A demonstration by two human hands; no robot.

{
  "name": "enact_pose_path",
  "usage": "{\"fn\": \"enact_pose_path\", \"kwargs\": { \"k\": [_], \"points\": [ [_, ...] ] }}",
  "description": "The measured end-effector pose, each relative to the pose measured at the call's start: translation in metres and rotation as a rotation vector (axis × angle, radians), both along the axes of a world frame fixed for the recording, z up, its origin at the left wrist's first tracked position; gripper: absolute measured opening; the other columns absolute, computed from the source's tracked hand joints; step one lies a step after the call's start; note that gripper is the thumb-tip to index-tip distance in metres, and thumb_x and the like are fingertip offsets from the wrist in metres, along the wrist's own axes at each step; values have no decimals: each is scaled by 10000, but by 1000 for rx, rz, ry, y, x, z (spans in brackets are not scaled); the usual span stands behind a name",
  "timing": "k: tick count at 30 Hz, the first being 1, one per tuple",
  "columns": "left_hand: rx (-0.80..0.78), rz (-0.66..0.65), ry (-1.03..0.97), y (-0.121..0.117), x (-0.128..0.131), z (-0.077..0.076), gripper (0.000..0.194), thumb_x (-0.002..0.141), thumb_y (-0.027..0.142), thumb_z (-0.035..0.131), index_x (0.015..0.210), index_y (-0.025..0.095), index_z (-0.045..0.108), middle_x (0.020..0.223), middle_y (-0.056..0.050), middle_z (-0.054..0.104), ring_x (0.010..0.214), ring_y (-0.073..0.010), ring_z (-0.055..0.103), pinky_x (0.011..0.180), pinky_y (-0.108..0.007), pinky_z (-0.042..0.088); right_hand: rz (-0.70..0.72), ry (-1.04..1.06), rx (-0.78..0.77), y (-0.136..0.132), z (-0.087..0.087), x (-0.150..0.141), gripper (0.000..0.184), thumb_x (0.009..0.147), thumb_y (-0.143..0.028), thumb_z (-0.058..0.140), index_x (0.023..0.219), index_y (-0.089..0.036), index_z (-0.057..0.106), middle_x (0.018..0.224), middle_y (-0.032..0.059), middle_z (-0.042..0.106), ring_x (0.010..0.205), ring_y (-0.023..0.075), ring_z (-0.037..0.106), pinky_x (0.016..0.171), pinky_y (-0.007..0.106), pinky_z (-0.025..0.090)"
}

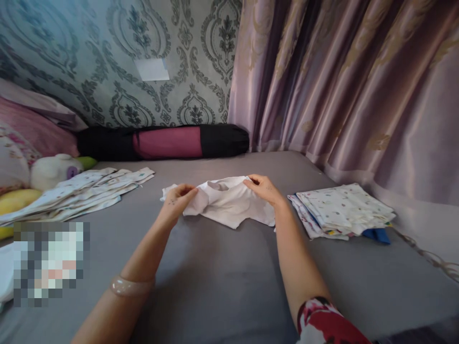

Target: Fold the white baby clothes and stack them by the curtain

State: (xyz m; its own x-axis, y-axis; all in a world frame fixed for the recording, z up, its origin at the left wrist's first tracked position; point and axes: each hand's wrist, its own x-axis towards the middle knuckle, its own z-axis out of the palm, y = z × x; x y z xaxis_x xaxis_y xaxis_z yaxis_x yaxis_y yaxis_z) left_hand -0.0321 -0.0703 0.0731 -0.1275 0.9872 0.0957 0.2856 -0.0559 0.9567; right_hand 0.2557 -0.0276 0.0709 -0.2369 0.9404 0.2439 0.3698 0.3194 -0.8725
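A small white shirt (229,203) is held up by its two shoulders just above the bed, its neckline between my hands and its lower part hanging toward me. My left hand (178,199) pinches the left shoulder between thumb and fingers. At the other shoulder, my right hand (263,188) has a like pinch on the cloth. To the right, apart from my right forearm, lies a stack of folded printed clothes (346,208) with a bit of blue cloth under it.
Patterned white clothes (96,191) lie spread in layers at the left, beside a white plush toy (53,171). A long black and pink bag (167,142) lies along the wall. Curtains (344,86) hang at the right edge of the grey bed sheet (215,277). A blurred patch hides something lower left.
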Motion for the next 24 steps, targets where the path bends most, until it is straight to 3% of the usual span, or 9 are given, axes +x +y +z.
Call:
{"fn": "enact_pose_path", "kwargs": {
  "k": [4, 11, 17, 24],
  "points": [
    [73, 16, -59, 5, -2, 18, 298, 693, 473, 641, 787, 197, 579, 636, 22, 552, 598, -126, 510, 544, -236, 349, 0, 28, -19, 1, -3, -2, 377, 805, -514, 600, 938, -175, 695, 818, 7, 643, 777, 152, 554, 719, 265, 415],
    [167, -76, 145, 9, -18, 42, 307, 742, 476, 632, 847, 188, 628, 720, -19, 602, 631, -133, 526, 528, -233, 367, 127, 48, -28, -3, 12, -2, 397, 816, -497, 615, 1051, -187, 691, 1056, 60, 697, 960, 180, 610, 858, 305, 457],
    [135, -181, 263, -5, -29, 73, 357, 714, 524, 679, 832, 192, 730, 752, -41, 674, 648, -153, 564, 531, -245, 380, 185, -14, -39, -12, 39, 0, 362, 784, -482, 661, 971, -175, 706, 1009, 73, 711, 906, 188, 623, 838, 326, 473],
    [249, -132, 229, -12, -38, 113, 292, 697, 477, 710, 782, 199, 737, 748, -41, 675, 663, -159, 574, 554, -253, 406, 206, -30, 48, -19, 87, -7, 361, 787, -490, 663, 992, -199, 724, 986, 59, 719, 901, 204, 622, 809, 337, 491]
  ]
}}
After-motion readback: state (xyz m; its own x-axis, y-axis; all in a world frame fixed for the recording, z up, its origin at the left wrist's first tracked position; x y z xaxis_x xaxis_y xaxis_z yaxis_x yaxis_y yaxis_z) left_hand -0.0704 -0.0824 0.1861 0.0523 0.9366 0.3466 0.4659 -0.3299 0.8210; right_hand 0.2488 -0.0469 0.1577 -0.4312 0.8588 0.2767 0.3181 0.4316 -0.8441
